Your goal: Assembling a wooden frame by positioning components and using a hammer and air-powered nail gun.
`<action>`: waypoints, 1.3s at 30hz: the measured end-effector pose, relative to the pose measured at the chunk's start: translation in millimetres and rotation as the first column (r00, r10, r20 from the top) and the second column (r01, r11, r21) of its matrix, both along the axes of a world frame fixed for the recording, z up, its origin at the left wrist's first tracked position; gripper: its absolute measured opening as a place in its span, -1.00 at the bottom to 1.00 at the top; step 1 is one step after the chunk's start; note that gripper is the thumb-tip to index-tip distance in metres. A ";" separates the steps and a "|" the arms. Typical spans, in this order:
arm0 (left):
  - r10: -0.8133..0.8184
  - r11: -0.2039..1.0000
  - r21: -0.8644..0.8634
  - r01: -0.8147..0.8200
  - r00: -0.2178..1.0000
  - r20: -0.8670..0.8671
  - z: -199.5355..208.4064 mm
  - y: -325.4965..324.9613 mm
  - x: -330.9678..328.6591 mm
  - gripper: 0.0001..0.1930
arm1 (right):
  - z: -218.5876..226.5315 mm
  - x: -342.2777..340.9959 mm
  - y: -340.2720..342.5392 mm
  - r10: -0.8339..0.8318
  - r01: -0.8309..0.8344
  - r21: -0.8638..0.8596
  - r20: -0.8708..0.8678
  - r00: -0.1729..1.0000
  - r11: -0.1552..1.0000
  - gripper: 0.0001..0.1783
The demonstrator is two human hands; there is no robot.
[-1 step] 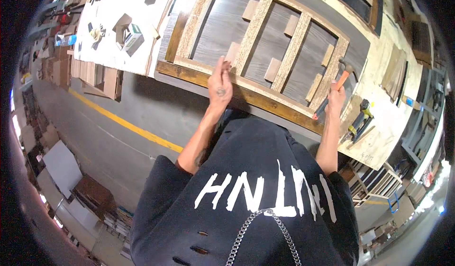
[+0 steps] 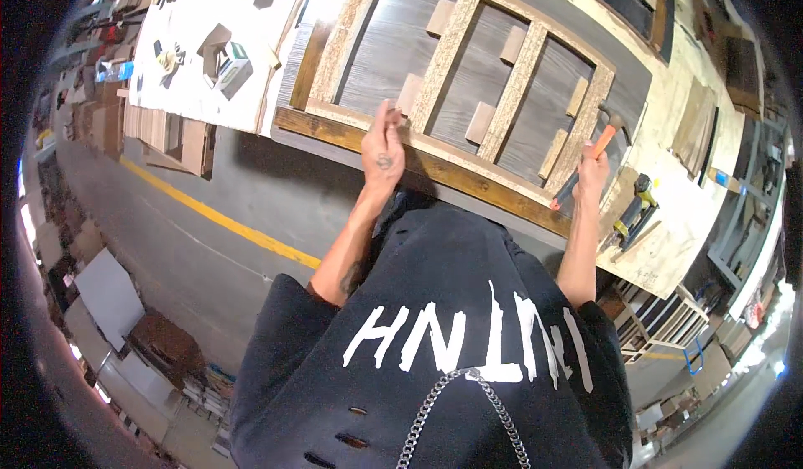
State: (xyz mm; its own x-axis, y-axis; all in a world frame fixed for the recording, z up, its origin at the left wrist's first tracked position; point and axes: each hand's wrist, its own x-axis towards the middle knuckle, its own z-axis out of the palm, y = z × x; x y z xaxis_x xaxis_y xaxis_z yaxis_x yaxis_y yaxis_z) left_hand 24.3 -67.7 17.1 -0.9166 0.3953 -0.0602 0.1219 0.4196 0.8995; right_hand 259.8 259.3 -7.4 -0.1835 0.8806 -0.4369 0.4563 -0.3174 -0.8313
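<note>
In my right hand (image 2: 593, 172) is a hammer (image 2: 604, 139) with an orange and dark handle, its metal head up over the right end of a framed panel (image 2: 351, 47). My left hand (image 2: 384, 151) is above the panel's near edge, fingers stretched out, slightly blurred, with nothing visible in them. Its fingertips are beside a small wooden block (image 2: 411, 93); whether they touch it I cannot tell. The panel has a grey wood-grain face, chipboard strips (image 2: 445, 66) dividing it into three bays, and a brown-stained near rail (image 2: 468, 182). Several small blocks sit against the strips.
An opened small box (image 2: 227, 63) lies on the white-covered table at left. A yellow and black power tool (image 2: 633, 211) rests on the plywood (image 2: 669, 256) at right. Wood pieces (image 2: 171, 139) are stacked below the left table. A yellow line (image 2: 217, 218) crosses the floor.
My left hand has shifted slightly to the left, away from the small block. My right hand and the hammer are almost where they were.
</note>
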 end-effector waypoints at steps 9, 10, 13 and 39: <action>-0.317 0.947 0.039 0.318 0.913 0.258 1.4 50.0 19.3 -0.50 | 14.2 -5.5 -5.1 0.119 -0.116 0.073 -0.036 0.992 0.991 -0.71; -0.350 0.925 -0.040 0.378 0.889 0.294 11.4 59.5 25.3 -0.39 | 14.4 -4.4 -4.8 0.072 -0.070 0.025 -0.067 0.995 0.997 -0.67; -0.387 0.921 0.165 0.352 0.874 0.294 -37.8 70.0 50.8 -0.24 | 18.1 0.0 -1.2 0.150 -0.153 0.061 0.056 0.987 0.986 -0.67; -0.265 0.953 -0.042 0.300 0.893 0.364 -4.5 74.8 35.8 -0.33 | 45.2 -45.9 -162.3 0.565 -0.691 0.528 0.410 0.717 0.494 -0.76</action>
State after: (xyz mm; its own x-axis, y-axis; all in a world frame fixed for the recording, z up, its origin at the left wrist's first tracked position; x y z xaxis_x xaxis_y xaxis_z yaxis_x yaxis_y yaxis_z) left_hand 60.1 7.1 12.6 -0.6794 0.6110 -0.4063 -0.0676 0.4993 0.8638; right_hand 213.9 97.0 37.8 -0.7817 0.6203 0.0644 0.4668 0.6505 -0.5991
